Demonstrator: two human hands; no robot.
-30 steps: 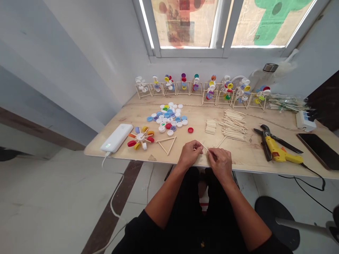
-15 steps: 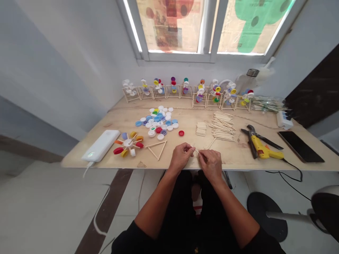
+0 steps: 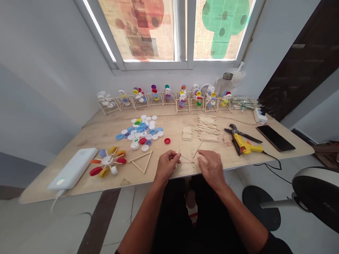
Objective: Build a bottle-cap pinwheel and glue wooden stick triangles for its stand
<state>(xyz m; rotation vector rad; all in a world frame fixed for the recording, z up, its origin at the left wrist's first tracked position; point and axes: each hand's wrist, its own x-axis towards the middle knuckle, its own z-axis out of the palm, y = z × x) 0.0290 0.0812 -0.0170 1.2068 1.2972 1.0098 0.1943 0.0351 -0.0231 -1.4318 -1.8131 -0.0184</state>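
Observation:
My left hand (image 3: 167,164) is closed in a pinch on a thin wooden stick (image 3: 187,159) that points right, close above the table's front edge. A short bit of stick also shows upright at the fingertips; whether the two are joined I cannot tell. My right hand (image 3: 211,167) is apart from it, thumb and fingers loosely spread and holding nothing visible. Just beyond its fingertips lies a slanting pair of joined sticks (image 3: 197,149). To the left are a stick triangle (image 3: 143,162) and a wheel of coloured bottle caps on sticks (image 3: 107,161).
Behind are long sticks (image 3: 208,128), short sticks (image 3: 186,133), loose bottle caps (image 3: 143,130) and a row of stick frames with cap wheels (image 3: 156,98). At right lie pliers (image 3: 235,141), a yellow glue gun (image 3: 246,146) and a phone (image 3: 275,138); at left, a white power bank (image 3: 74,168).
My right hand has let go of the stick and drawn away to the right. My left hand keeps its pinch. The whole view has turned to the right.

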